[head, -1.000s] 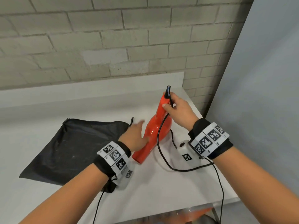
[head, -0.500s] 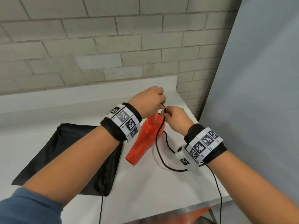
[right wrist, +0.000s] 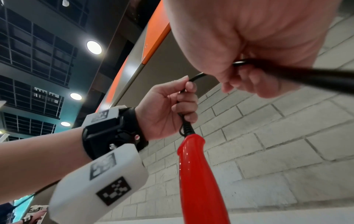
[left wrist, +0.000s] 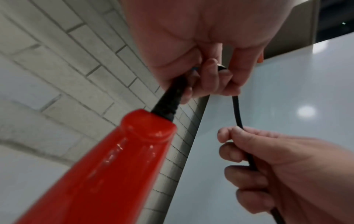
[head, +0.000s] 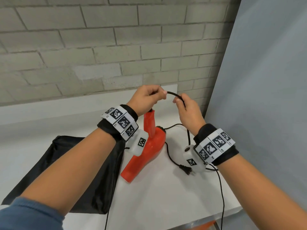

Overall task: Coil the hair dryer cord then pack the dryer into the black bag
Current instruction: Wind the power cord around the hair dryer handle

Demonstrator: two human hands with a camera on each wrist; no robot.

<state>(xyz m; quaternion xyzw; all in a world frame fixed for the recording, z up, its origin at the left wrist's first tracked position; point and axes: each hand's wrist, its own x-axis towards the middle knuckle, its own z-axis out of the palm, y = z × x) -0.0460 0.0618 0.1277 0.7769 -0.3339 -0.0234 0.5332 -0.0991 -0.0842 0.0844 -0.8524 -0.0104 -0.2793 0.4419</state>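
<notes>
A red hair dryer [head: 149, 146] stands on the white table [head: 157, 196], nozzle down toward me and handle [left wrist: 107, 166] pointing up. My left hand [head: 146, 98] grips the black cord [head: 173, 94] just above the handle's ribbed cord sleeve [right wrist: 186, 128]. My right hand [head: 186, 108] pinches the same cord a short span to the right, so it arches between both hands. The rest of the cord runs down to the table, and its plug [head: 186, 169] lies beside my right wrist. The black bag [head: 66, 166] lies flat to the left of the dryer.
A brick wall [head: 99, 47] rises behind the table and a grey panel [head: 265, 80] stands at the right. The table's front edge [head: 182, 224] is close below my arms. A thin black cable [head: 221, 196] hangs from my right wrist over that edge.
My left hand left the dryer body and took hold of the cord at the handle top. Both hands rose with the cord, and the plug end slid into view on the table.
</notes>
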